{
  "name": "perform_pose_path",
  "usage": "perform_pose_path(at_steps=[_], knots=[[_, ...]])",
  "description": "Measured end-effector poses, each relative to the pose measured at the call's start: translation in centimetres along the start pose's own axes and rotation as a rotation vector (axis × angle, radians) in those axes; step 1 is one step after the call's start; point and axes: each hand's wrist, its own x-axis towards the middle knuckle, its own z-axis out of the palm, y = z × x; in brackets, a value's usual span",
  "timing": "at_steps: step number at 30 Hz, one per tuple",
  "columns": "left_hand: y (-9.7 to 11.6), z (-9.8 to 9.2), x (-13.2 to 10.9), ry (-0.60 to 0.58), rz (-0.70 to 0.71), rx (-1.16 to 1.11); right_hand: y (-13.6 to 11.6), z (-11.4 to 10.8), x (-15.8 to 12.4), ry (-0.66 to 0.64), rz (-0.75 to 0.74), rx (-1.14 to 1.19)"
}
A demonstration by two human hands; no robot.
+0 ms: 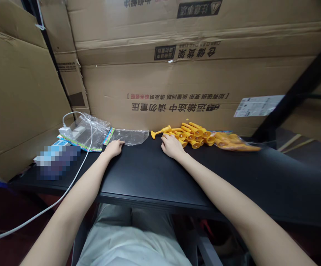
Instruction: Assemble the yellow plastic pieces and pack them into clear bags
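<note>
My left hand rests at the near edge of a flat clear plastic bag with a colourful header. Its fingers are curled in, closed on the bag's edge. To the right, my right hand is at the left side of a pile of yellow plastic pieces with cone-shaped cups at their ends. Its fingers are bent round a yellow piece, most of which the hand hides. Just beyond the fingertips lies a single yellow piece with a T-shaped end. The palm sides of both hands are hidden.
A filled clear bag of yellow pieces lies right of the pile. At left are more clear bags, a white plug and a white cable crossing my left arm's side. Cardboard walls the black table's back.
</note>
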Motion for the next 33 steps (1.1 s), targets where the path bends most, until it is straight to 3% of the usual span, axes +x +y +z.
perform_pose_path(at_steps=[8,11,15,17,26,33], knots=[[1.4,-0.5,-0.7,0.023,-0.094,0.041,0.1,0.3,1.6,0.017,-0.025,-0.063],[1.9,-0.9,-1.0,0.037,-0.152,0.075,0.1,1.2,3.1,-0.010,0.093,-0.070],[2.2,-1.4,-1.3,0.040,-0.193,0.144,-0.2,1.8,4.9,-0.149,0.318,-0.022],[2.2,-1.5,-1.4,0.034,-0.209,0.164,-0.3,1.8,5.4,-0.199,0.353,-0.014],[2.9,-2.2,-1.7,0.015,-0.275,0.163,-0.3,1.3,6.0,-0.286,0.295,-0.033],[2.2,-2.4,-1.6,-0.049,-0.216,0.216,-0.6,0.8,6.0,-0.315,0.298,-0.131]])
